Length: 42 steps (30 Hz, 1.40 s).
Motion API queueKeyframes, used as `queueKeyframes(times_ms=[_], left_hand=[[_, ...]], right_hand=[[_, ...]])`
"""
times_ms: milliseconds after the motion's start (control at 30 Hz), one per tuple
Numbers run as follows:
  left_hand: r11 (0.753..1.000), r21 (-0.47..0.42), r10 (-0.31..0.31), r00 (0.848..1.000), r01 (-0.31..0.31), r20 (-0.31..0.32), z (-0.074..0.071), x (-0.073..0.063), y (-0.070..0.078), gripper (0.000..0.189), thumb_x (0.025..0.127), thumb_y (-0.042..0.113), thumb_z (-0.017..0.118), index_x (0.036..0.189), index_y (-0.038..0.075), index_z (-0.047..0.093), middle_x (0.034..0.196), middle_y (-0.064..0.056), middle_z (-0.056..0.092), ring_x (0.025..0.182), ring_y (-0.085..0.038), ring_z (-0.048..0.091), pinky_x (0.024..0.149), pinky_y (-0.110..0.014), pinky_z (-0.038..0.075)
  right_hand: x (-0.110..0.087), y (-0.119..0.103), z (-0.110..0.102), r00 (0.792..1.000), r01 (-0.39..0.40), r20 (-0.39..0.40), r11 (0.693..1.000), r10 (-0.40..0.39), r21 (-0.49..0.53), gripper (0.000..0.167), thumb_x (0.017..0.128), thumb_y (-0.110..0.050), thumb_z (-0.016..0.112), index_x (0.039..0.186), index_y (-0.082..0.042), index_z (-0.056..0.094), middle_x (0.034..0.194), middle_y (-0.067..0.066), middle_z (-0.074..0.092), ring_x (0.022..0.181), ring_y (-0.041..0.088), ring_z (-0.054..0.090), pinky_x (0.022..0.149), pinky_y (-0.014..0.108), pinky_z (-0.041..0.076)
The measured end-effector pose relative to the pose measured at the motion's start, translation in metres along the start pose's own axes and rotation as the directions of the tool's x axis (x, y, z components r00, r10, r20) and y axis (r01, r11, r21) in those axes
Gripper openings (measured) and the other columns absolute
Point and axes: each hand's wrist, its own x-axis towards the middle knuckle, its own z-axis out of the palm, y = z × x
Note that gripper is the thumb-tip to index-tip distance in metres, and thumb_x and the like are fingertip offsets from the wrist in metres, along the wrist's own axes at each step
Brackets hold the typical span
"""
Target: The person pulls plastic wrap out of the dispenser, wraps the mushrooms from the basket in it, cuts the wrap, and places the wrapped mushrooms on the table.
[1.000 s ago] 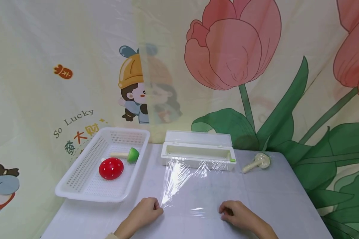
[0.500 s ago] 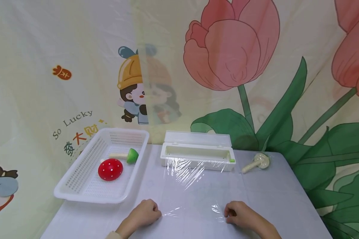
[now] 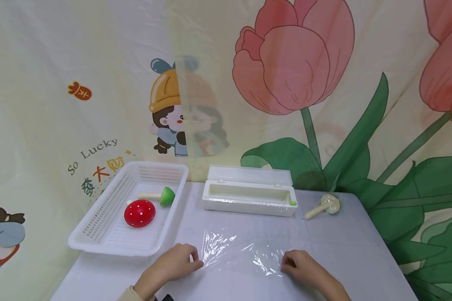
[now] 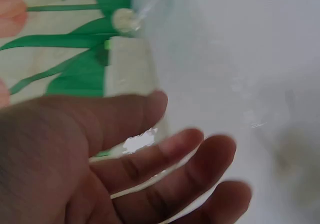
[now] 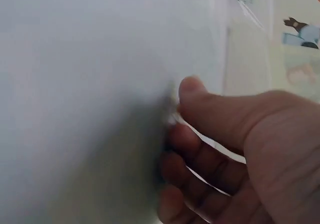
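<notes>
A sheet of clear cling film (image 3: pixel 263 255) lies wrinkled on the table between the hands, in front of a long white cling film box (image 3: pixel 248 205) with its lid raised. At the sheet's left edge is my left hand (image 3: pixel 177 262); in the left wrist view its thumb (image 4: pixel 145 109) and fingers (image 4: pixel 200 166) stand apart with nothing seen between them. My right hand (image 3: pixel 304 268) pinches the sheet's right edge. The right wrist view shows the thumb (image 5: pixel 210 107) close to the index finger, with a bit of film at the tips.
A white perforated basket (image 3: pixel 114 251) at the left holds a red white-dotted toy mushroom cap (image 3: pixel 139 213) and a green-topped toy with a pale stem (image 3: pixel 167 196). Right of the box lies a pale toy mushroom (image 3: pixel 329 204) that looks wrapped in film. A printed curtain (image 3: pixel 211 83) hangs behind.
The film stretched from the box to the hands; now it lies slack, with its glare near the hands and none at the box front. The left hand's thumb and fingers have parted.
</notes>
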Motion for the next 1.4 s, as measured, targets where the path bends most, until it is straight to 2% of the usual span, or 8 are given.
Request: queueKeyframes(times_ms=[133, 300, 400, 533, 633, 867, 1100, 1400], left_hand=[[0.993, -0.074, 0.093, 0.995, -0.089, 0.042, -0.045, -0.004, 0.012, 0.014, 0.093, 0.031, 0.074, 0.090, 0.018, 0.072, 0.071, 0.009, 0.062, 0.062, -0.008, 0.055, 0.054, -0.026, 0.048], [0.980, -0.023, 0.193, 0.978, -0.195, -0.072, -0.100, -0.004, 0.006, 0.013, 0.094, 0.031, 0.075, 0.104, 0.023, 0.073, 0.089, 0.014, 0.069, 0.078, -0.005, 0.062, 0.068, -0.023, 0.055], [0.972, 0.023, 0.236, 0.954, -0.236, -0.183, -0.124, -0.001, -0.003, 0.012, 0.094, 0.027, 0.076, 0.106, 0.024, 0.073, 0.091, 0.015, 0.068, 0.083, -0.004, 0.062, 0.071, -0.023, 0.055], [0.948, 0.076, 0.317, 0.908, -0.308, -0.274, -0.148, 0.006, -0.016, 0.011, 0.094, 0.020, 0.075, 0.105, 0.021, 0.074, 0.092, 0.013, 0.070, 0.085, -0.005, 0.063, 0.071, -0.026, 0.055], [0.946, 0.109, 0.325, 0.897, -0.306, -0.300, -0.162, 0.013, -0.025, 0.017, 0.092, 0.019, 0.078, 0.109, 0.018, 0.074, 0.097, 0.008, 0.072, 0.088, -0.009, 0.065, 0.071, -0.026, 0.056], [0.979, 0.093, 0.203, 0.924, -0.182, -0.325, -0.189, 0.036, -0.060, 0.033, 0.092, 0.024, 0.076, 0.123, 0.013, 0.070, 0.114, -0.005, 0.072, 0.101, -0.021, 0.066, 0.081, -0.030, 0.057], [0.996, 0.012, 0.083, 0.927, -0.084, -0.366, -0.202, 0.058, -0.108, 0.037, 0.096, 0.034, 0.072, 0.128, 0.015, 0.066, 0.125, -0.010, 0.068, 0.109, -0.028, 0.065, 0.093, -0.051, 0.058], [1.000, 0.008, -0.002, 0.964, 0.005, -0.267, -0.209, 0.089, -0.146, 0.037, 0.098, 0.029, 0.071, 0.129, 0.008, 0.065, 0.122, -0.017, 0.068, 0.111, -0.034, 0.065, 0.092, -0.049, 0.059]], right_hand=[[0.000, -0.005, 0.009, 0.992, -0.119, -0.039, 0.993, 0.119, 0.005, 0.019, 0.084, -0.011, 0.081, 0.079, -0.015, 0.064, 0.071, -0.007, 0.056, 0.063, 0.004, 0.048, 0.056, 0.023, 0.042], [-0.002, -0.007, 0.010, 0.972, -0.228, -0.046, 0.973, 0.229, 0.023, 0.019, 0.083, -0.010, 0.083, 0.080, -0.014, 0.065, 0.072, -0.004, 0.055, 0.065, 0.010, 0.049, 0.056, 0.024, 0.041], [-0.005, -0.007, 0.011, 0.969, -0.241, -0.046, 0.970, 0.243, 0.038, 0.017, 0.083, -0.009, 0.083, 0.082, -0.013, 0.066, 0.073, -0.003, 0.056, 0.067, 0.012, 0.050, 0.057, 0.024, 0.042], [-0.009, -0.005, 0.012, 0.968, -0.246, -0.047, 0.968, 0.248, 0.049, 0.016, 0.083, -0.009, 0.083, 0.084, -0.013, 0.067, 0.076, -0.003, 0.057, 0.069, 0.011, 0.051, 0.060, 0.024, 0.044], [-0.012, -0.004, 0.014, 0.964, -0.256, -0.058, 0.965, 0.259, 0.056, 0.017, 0.082, -0.010, 0.084, 0.085, -0.014, 0.068, 0.079, -0.004, 0.058, 0.072, 0.011, 0.052, 0.062, 0.024, 0.045], [-0.013, -0.005, 0.016, 0.949, -0.300, -0.071, 0.950, 0.306, 0.087, 0.018, 0.081, -0.010, 0.085, 0.086, -0.013, 0.068, 0.081, -0.003, 0.060, 0.075, 0.013, 0.055, 0.063, 0.025, 0.048], [-0.011, -0.002, 0.016, 0.944, -0.320, -0.061, 0.943, 0.326, 0.091, 0.017, 0.081, -0.012, 0.085, 0.087, -0.015, 0.069, 0.083, -0.004, 0.061, 0.077, 0.012, 0.055, 0.064, 0.025, 0.048], [-0.012, -0.001, 0.015, 0.940, -0.330, -0.055, 0.938, 0.337, 0.102, 0.017, 0.082, -0.014, 0.085, 0.087, -0.016, 0.069, 0.084, -0.004, 0.061, 0.078, 0.013, 0.054, 0.065, 0.025, 0.047]])
